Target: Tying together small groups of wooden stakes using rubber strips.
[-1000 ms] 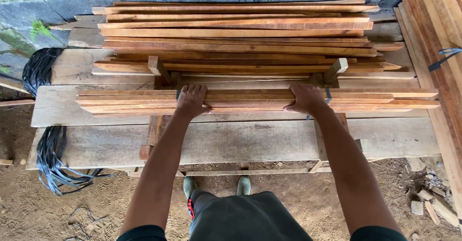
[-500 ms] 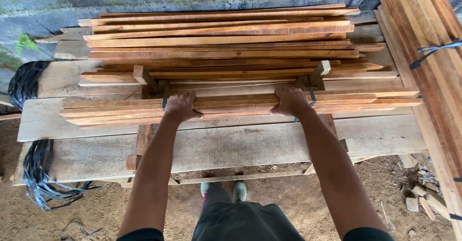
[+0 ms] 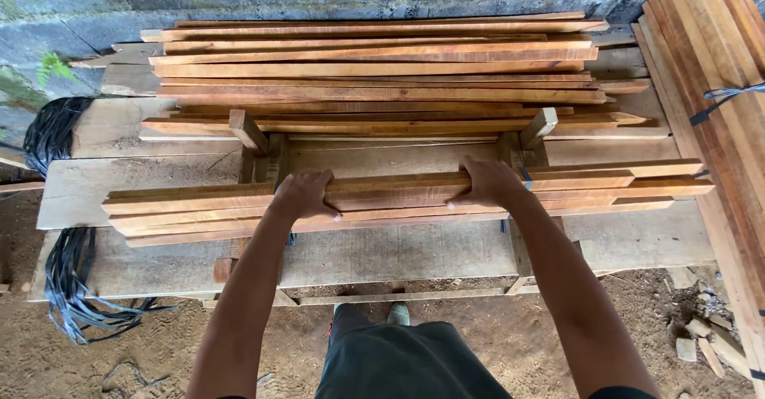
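Two stacks of reddish wooden slats lie on the plank counter [image 3: 382, 251]: the big pile [image 3: 374, 72] at the back by the wall, the smaller bundle [image 3: 398, 196] along the front. Both hands grip that front bundle from above, left hand [image 3: 303, 196] and right hand [image 3: 488, 184] well apart, fingers [image 3: 323, 208] curled over its near edge. Black strapping [image 3: 72, 287] hangs off the counter's left end.

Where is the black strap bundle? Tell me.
In the head view, the black strap bundle hangs at the far left, off the end of the plank table, left of the left hand.
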